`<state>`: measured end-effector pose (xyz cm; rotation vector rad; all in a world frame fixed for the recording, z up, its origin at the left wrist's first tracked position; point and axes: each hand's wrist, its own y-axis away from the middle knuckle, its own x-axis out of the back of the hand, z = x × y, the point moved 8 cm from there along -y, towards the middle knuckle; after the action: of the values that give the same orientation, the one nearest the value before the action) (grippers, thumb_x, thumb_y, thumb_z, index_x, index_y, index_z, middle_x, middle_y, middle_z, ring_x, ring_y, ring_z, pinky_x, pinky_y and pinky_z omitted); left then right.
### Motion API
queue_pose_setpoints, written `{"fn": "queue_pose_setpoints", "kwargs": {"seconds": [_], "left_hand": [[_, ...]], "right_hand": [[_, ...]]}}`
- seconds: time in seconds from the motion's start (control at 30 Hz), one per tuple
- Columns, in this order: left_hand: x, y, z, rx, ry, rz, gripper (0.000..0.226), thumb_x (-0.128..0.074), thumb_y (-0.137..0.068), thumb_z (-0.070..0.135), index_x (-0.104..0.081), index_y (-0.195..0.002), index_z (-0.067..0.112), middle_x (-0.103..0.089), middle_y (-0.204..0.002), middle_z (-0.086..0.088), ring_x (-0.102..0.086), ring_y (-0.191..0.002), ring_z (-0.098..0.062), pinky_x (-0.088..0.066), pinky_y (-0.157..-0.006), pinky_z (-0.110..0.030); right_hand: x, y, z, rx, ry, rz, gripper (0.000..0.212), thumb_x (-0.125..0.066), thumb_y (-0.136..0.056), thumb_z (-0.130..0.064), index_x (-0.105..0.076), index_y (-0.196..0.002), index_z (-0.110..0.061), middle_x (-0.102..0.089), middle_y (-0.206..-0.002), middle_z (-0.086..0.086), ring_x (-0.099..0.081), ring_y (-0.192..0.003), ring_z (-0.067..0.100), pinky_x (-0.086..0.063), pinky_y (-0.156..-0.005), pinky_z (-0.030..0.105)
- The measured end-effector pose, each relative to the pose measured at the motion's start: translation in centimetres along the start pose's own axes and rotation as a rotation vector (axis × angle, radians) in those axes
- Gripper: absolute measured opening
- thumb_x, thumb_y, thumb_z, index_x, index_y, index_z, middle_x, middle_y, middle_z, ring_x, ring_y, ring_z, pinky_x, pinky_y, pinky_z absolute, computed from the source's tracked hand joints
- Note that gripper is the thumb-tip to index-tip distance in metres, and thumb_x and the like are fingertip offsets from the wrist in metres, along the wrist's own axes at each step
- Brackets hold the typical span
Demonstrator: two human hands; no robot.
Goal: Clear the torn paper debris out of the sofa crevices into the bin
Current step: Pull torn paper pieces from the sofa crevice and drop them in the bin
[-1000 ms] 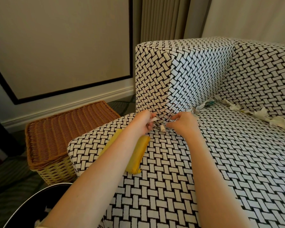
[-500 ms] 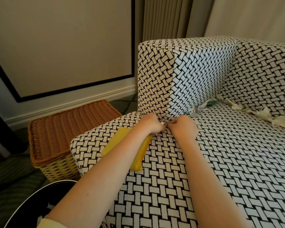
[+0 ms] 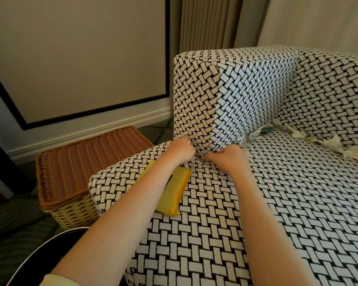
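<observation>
Head view. Both hands work at the front end of the crevice where the sofa (image 3: pixel 298 203) armrest (image 3: pixel 246 96) meets the seat. The left hand (image 3: pixel 180 150) is curled closed, with a pale sliver showing at its knuckles; whether that is a grasped scrap cannot be told. The right hand (image 3: pixel 228 159) pinches at a small scrap (image 3: pixel 203 159) lodged in the seam, fingertips closed on or just at it. More torn paper (image 3: pixel 246 140) lies further back along the armrest seam, and a longer run of paper scraps (image 3: pixel 339 145) lines the backrest seam. The dark rim of the bin (image 3: pixel 50 246) shows at lower left, beside a wicker basket (image 3: pixel 87 162). A yellow pouch (image 3: pixel 174 193) rests on the seat under the left forearm.

Risks, as judged: the thin scrap may tear under the pinch, leaving a piece wedged deeper; pieces may drop on the carry to the bin, which sits well apart from the seam.
</observation>
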<state>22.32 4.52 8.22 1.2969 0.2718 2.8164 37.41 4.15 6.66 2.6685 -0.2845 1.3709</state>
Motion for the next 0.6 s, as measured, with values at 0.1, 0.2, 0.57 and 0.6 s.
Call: {"fn": "queue_pose_setpoints", "kwargs": {"seconds": [0.1, 0.2, 0.57, 0.6], "left_hand": [[-0.9, -0.4, -0.4, 0.040, -0.126, -0.024, 0.051, -0.040, -0.094, 0.015, -0.028, -0.143, 0.008, -0.028, -0.145, -0.020, -0.038, -0.129, -0.034, -0.038, -0.102, -0.035], [-1.4, -0.6, -0.4, 0.057, -0.283, -0.005, 0.057, -0.049, -0.094, 0.014, -0.024, -0.144, 0.007, -0.022, -0.148, -0.018, -0.036, -0.132, -0.033, -0.035, -0.106, -0.037], [-0.8, -1.1, -0.1, -0.013, -0.107, -0.048, 0.016, -0.039, -0.094, 0.006, -0.055, -0.096, 0.004, -0.058, -0.088, -0.009, -0.057, -0.082, -0.021, -0.046, -0.064, -0.025], [-0.8, -1.2, -0.6, 0.051, 0.100, -0.081, 0.016, -0.037, -0.095, 0.004, -0.052, -0.088, 0.004, -0.055, -0.078, -0.008, -0.054, -0.070, -0.018, -0.043, -0.057, -0.023]], "right_hand": [[-0.3, 0.2, -0.6, 0.034, 0.125, 0.075, 0.035, -0.069, -0.074, -0.043, -0.055, -0.069, -0.011, -0.055, -0.070, 0.002, -0.053, -0.069, 0.021, -0.035, -0.051, 0.023], [-0.2, 0.1, -0.2, 0.023, 0.064, 0.096, 0.017, -0.065, -0.081, -0.029, -0.070, -0.079, -0.013, -0.066, -0.077, 0.004, -0.058, -0.070, 0.021, -0.035, -0.048, 0.020], [0.6, 0.4, 0.2, -0.071, -0.484, -0.062, 0.009, -0.064, -0.081, -0.012, -0.069, -0.075, -0.007, -0.070, -0.073, 0.008, -0.062, -0.057, 0.017, -0.056, -0.066, 0.031], [0.6, 0.5, 0.0, -0.075, -0.541, -0.091, 0.007, -0.065, -0.080, -0.009, -0.070, -0.079, -0.004, -0.070, -0.076, 0.009, -0.062, -0.058, 0.017, -0.056, -0.064, 0.029]]}}
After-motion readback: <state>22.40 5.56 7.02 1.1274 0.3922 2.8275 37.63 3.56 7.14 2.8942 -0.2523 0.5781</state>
